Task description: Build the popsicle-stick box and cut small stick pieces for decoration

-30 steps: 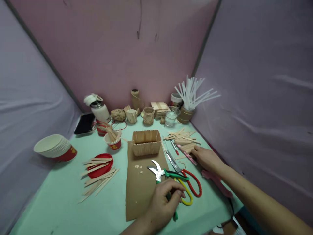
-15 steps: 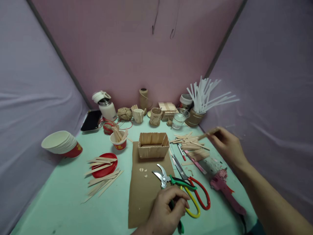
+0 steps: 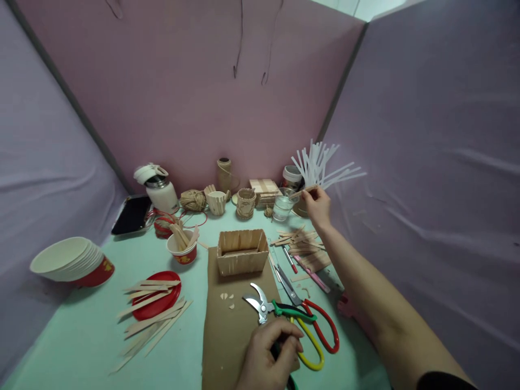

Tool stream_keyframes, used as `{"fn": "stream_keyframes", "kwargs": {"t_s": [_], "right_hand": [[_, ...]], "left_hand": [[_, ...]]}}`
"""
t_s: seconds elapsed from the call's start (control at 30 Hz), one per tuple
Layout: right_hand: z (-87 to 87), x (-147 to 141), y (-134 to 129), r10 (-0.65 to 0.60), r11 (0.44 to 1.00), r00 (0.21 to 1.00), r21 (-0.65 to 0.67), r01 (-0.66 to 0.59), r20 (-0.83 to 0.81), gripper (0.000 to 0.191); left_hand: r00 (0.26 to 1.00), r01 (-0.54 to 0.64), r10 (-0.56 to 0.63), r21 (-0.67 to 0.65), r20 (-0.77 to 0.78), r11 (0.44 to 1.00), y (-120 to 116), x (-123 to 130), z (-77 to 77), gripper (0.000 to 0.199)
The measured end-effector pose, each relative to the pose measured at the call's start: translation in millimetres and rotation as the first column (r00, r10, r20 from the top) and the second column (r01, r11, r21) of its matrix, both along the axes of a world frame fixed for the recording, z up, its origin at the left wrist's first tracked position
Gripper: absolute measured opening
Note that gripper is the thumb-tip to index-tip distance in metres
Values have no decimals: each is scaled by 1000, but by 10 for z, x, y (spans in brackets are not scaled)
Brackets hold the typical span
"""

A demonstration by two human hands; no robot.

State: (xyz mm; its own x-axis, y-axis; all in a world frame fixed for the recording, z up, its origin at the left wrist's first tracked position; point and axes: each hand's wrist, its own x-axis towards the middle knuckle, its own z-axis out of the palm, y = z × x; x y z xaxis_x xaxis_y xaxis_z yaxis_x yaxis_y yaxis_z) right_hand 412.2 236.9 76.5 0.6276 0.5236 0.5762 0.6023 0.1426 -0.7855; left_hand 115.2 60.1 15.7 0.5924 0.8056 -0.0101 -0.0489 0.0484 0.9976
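My right hand (image 3: 319,206) reaches far forward with its fingers pinched around thin wooden sticks (image 3: 303,192). Their tips point left, over the rim of a clear cup (image 3: 282,208) of water. My left hand (image 3: 270,349) is curled above one handle of the pruning shears (image 3: 263,307), its thumb and fingers close together; whether it grips that handle is hidden. The shears lie with blades apart on a brown cardboard sheet (image 3: 227,346). Behind them on the sheet stands a rectangular box made of wooden sticks (image 3: 242,264).
Red-and-yellow-handled scissors (image 3: 331,330) lie beside the shears. Loose sticks (image 3: 300,238) are heaped right of the box; others lie by a red plate (image 3: 174,295). A pink glue gun (image 3: 347,306) is partly under my right forearm. Stacked paper cups (image 3: 77,262) sit left.
My right hand has moved forward and left with the sticks, from above the stick pile to the clear cup. The left hand stays over the shears. The camera view has shifted a little.
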Motion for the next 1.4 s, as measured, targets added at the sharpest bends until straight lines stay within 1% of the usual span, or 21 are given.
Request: {"fn": "stream_keyframes", "kwargs": {"t_s": [0.13,0.23,0.37,0.47,0.53,0.57,0.63,0.7,0.73,0.8,0.87,0.93,1.03,1.1,1.17,1.4], "right_hand": [[-94,85,81,-15,991,1000,-133,18,24,23],[-110,134,7,-38,975,998,-217,48,51,34],[-74,153,-287,-24,946,994,-318,58,110,43],[-49,175,-600,63,898,984,-439,18,168,40],[-46,200,-821,168,831,965,-556,-28,203,31],[-49,211,-929,236,782,947,-621,-53,216,25],[-61,218,-1132,383,662,896,-743,-97,225,15],[-79,195,-1306,514,542,830,-832,-118,218,11],[-88,173,-1378,567,493,795,-862,-119,214,11],[-104,116,-1489,649,422,730,-900,-111,214,15],[-120,53,-1552,702,384,675,-919,-89,228,22],[-138,-4,-1571,731,368,635,-928,-56,252,27],[-171,-70,-1552,745,372,596,-928,0,299,19],[-197,-101,-1538,747,386,577,-922,28,330,13],[-227,-119,-1538,745,407,562,-912,45,360,11],[-362,-117,-1586,737,478,519,-877,54,433,17]], "left_hand": [[1000,13,-13,-24,-1,1000,9,2,-21,18],[999,32,-32,-31,-11,999,11,-1,-41,19],[997,78,-79,-48,-15,996,14,-10,-86,20],[995,100,-100,-55,-1,993,18,-12,-110,21],[995,103,-103,-44,2,994,19,-9,-101,20],[995,101,-101,-37,-1,994,17,-8,-88,19],[995,94,-95,-30,-15,995,13,-7,-52,17],[995,91,-92,-38,-31,995,9,-9,-17,16],[995,92,-93,-45,-35,995,7,-11,-4,16],[995,97,-99,-53,-32,994,4,-15,4,16],[994,100,-102,-53,-27,994,-3,-18,-8,16],[994,104,-105,-57,-24,993,-13,-19,-28,16],[994,106,-108,-60,-22,993,-27,-20,-48,16],[994,103,-104,-55,-20,993,-29,-18,-49,16],[995,98,-99,-50,-22,994,-26,-16,-47,16],[994,106,-106,-9,-14,994,-24,-8,-29,17]]}}
